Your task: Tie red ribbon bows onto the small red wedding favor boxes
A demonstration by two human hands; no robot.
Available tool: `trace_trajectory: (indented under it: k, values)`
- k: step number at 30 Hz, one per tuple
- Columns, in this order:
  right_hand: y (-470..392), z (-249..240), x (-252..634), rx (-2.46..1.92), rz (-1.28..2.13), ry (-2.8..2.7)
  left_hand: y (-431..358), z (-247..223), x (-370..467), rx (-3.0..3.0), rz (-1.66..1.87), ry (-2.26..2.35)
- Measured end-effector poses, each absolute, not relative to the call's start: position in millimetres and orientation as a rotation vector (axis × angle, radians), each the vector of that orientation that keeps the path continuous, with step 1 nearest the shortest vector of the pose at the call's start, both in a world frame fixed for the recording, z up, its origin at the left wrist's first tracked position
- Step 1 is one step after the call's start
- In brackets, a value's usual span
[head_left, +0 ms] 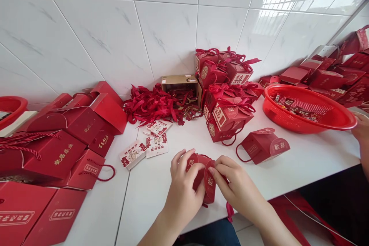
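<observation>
Near the table's front edge, a small red gift box (210, 184) with rounded top flaps is between my two hands. My left hand (186, 178) grips its left side and flap, fingers curled over the top. My right hand (230, 175) pinches the front flap at its upper right. A strip of dark pink ribbon (230, 211) hangs below the box over the table edge. To the right lies another red box (263, 145) with a cord handle and partly raised flaps. White printed cards (134, 154) lie to the left of my hands.
Stacked ribboned boxes (230, 113) stand by the wall, beside a ribbon pile (151, 103) and an open carton (184, 80). Larger red boxes (62, 153) fill the left. At right, another person's hand (361, 127) touches a red basket (311, 123) holding small wrapped items.
</observation>
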State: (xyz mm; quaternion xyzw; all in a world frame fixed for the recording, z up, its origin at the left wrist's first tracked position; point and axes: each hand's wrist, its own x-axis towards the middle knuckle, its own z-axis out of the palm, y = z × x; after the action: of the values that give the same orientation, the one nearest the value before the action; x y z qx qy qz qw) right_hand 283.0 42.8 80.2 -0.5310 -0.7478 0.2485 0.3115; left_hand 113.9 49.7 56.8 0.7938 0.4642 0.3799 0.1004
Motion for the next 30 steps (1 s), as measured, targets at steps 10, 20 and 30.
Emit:
trace_trajectory:
  k: [10,20,30]
  values:
    - [36.9,84.8,283.6,-1.345,0.737,-1.877,48.6,57.2,114.7,2.352,1.126,1.381]
    - [40.4,85.8,287.5,-1.349,0.481,-1.971,50.3,58.6,115.0,2.329,1.126,1.358]
    - [42.4,89.6,288.7,-1.332,0.474,-2.039,48.1,57.4,114.4,2.312,1.105,1.351]
